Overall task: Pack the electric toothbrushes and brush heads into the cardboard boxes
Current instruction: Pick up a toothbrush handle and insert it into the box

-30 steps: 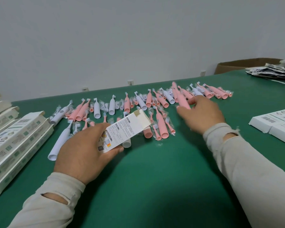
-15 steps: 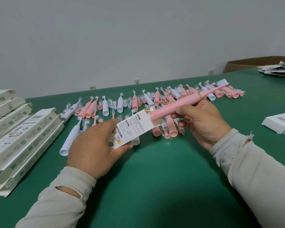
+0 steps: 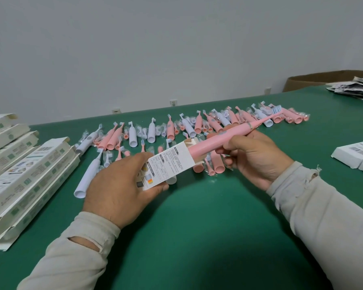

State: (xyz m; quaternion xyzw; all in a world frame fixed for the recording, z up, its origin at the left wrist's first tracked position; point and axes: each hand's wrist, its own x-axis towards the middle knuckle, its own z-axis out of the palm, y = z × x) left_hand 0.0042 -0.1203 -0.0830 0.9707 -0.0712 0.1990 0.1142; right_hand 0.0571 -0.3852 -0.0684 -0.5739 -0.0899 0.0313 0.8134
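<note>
Half a second on, the pink electric toothbrush (image 3: 224,136) had slid base-first into the mouth of the cardboard box (image 3: 166,164). The right hand (image 3: 254,158) pinched its handle mid-length; the left hand (image 3: 122,189) wrapped the box's lower end, both above the counter (image 3: 197,216). Brush and box shared one long axis, bristles pointing up and away from the right hand, so a push toward the left hand looked due.

Behind the held box (image 3: 168,166), toothbrushes (image 3: 189,128) lie in a row on the table (image 3: 197,227); stacked boxes (image 3: 23,178) lie left of it, flat cartons (image 3: 356,155) right.
</note>
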